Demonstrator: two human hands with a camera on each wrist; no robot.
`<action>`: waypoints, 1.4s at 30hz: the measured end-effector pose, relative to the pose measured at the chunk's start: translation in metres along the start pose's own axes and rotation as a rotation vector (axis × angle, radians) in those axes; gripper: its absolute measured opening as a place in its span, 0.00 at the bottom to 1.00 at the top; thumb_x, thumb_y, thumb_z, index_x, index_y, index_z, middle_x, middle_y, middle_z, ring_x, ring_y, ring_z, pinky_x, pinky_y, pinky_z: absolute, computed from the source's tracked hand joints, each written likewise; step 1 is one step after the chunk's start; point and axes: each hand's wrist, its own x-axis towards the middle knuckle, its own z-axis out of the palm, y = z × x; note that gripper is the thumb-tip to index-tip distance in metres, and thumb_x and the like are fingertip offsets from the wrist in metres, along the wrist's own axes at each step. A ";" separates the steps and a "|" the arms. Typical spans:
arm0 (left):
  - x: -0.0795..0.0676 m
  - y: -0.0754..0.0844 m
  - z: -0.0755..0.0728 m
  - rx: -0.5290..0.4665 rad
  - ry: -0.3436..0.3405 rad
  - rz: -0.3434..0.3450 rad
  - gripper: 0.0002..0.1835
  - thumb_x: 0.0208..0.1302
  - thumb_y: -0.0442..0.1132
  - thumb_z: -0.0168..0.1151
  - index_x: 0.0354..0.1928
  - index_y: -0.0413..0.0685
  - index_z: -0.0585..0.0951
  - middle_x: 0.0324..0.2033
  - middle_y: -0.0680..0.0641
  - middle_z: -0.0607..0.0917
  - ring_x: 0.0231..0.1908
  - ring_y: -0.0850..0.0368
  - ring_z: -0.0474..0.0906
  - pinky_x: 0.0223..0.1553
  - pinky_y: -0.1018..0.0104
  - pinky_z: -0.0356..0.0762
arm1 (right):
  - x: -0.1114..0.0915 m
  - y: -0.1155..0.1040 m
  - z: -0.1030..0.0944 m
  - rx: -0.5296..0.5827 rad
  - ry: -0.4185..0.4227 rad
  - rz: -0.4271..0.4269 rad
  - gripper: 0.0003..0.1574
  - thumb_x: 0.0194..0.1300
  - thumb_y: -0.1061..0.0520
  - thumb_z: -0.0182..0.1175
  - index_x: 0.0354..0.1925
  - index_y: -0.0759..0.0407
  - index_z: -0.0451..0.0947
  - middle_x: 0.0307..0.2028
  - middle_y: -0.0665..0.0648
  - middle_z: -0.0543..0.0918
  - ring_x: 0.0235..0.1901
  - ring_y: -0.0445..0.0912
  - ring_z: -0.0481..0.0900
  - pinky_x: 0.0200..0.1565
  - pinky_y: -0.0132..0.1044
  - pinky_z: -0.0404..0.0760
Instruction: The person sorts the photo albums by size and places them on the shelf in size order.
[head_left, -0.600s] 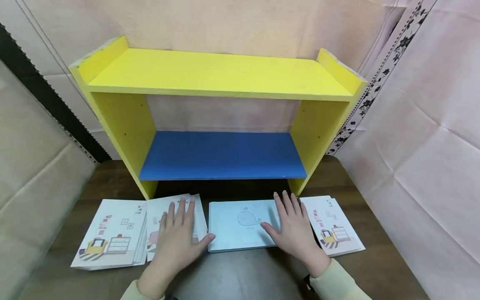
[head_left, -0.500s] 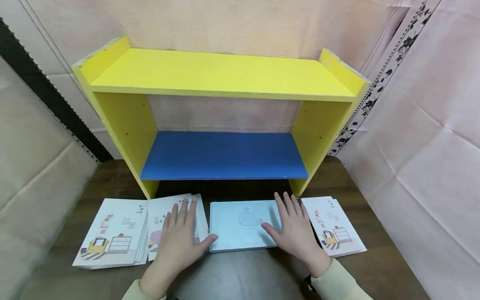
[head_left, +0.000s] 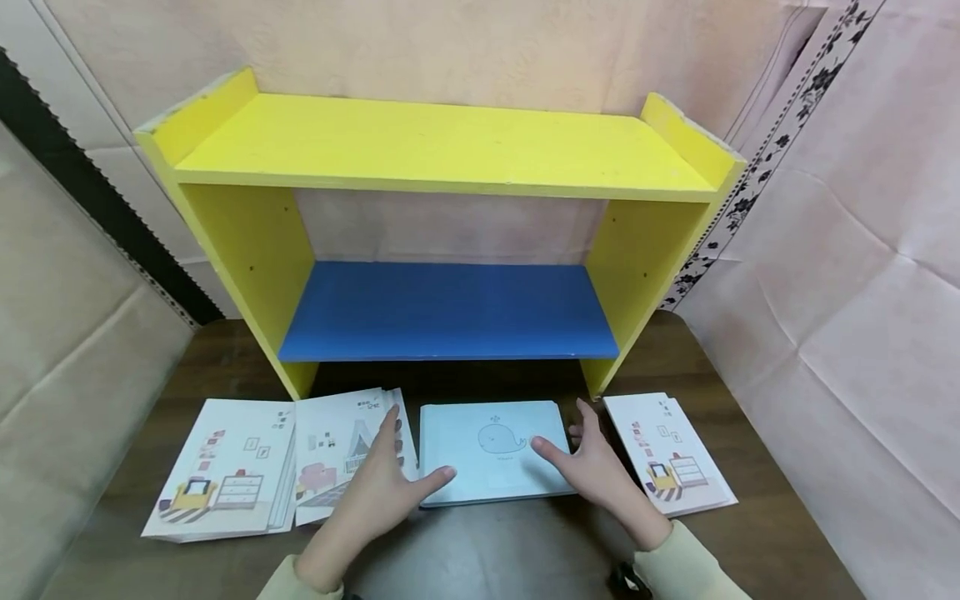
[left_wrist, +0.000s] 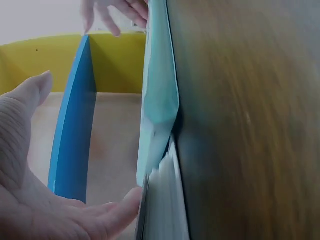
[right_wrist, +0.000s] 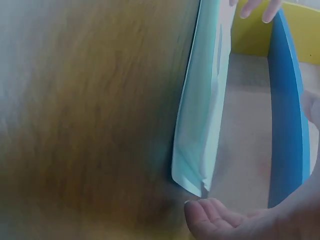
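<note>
A light blue booklet [head_left: 472, 475] with a whale drawing lies flat on the table, and its layered edge suggests more than one. My left hand [head_left: 384, 487] is at its left end, thumb stretched toward the cover, fingers by the neighbouring white booklets [head_left: 318, 479]. My right hand [head_left: 600, 467] is at the right end, thumb above the cover and fingers lowered beside the edge. In the right wrist view, the fingertips [right_wrist: 200, 215] sit just off the end of the blue booklet [right_wrist: 197, 135]. Neither hand grips anything.
Behind the booklets stands a yellow bookshelf [head_left: 450, 146] with a blue lower shelf [head_left: 450, 312]. More white booklets lie at the far left [head_left: 217, 467] and at the right [head_left: 667, 454] on the brown table [head_left: 750, 533]. Pale cloth [head_left: 862, 350] hangs around.
Both hands were lying flat with fingers spread forward. They have turned onto their edges, fingers lowered, at either end of the blue booklet. The booklets stay put.
</note>
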 end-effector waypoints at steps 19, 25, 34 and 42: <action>0.000 0.001 0.006 -0.328 -0.183 -0.073 0.60 0.59 0.53 0.69 0.74 0.39 0.34 0.70 0.30 0.55 0.65 0.31 0.60 0.59 0.43 0.68 | 0.004 0.005 -0.001 0.004 -0.082 0.128 0.64 0.54 0.28 0.64 0.69 0.72 0.56 0.53 0.65 0.79 0.53 0.54 0.76 0.52 0.50 0.77; 0.001 0.003 0.005 -0.380 -0.182 -0.082 0.56 0.62 0.48 0.68 0.75 0.40 0.37 0.70 0.30 0.55 0.66 0.30 0.57 0.59 0.41 0.67 | 0.008 0.004 -0.002 -0.001 -0.089 0.105 0.46 0.60 0.38 0.65 0.61 0.70 0.70 0.48 0.59 0.79 0.44 0.49 0.75 0.47 0.45 0.77; 0.001 0.001 0.008 -0.404 -0.159 -0.096 0.56 0.61 0.46 0.68 0.75 0.41 0.36 0.69 0.32 0.57 0.64 0.32 0.62 0.58 0.45 0.70 | 0.008 0.004 -0.002 0.069 -0.087 0.075 0.37 0.65 0.44 0.63 0.59 0.68 0.67 0.46 0.59 0.74 0.44 0.50 0.70 0.45 0.41 0.73; 0.003 0.005 0.006 -0.409 -0.166 -0.101 0.55 0.62 0.46 0.68 0.75 0.41 0.37 0.69 0.32 0.57 0.64 0.32 0.62 0.58 0.45 0.70 | 0.009 0.004 0.001 0.155 -0.068 0.068 0.31 0.69 0.48 0.60 0.58 0.67 0.62 0.45 0.61 0.76 0.41 0.48 0.74 0.41 0.39 0.76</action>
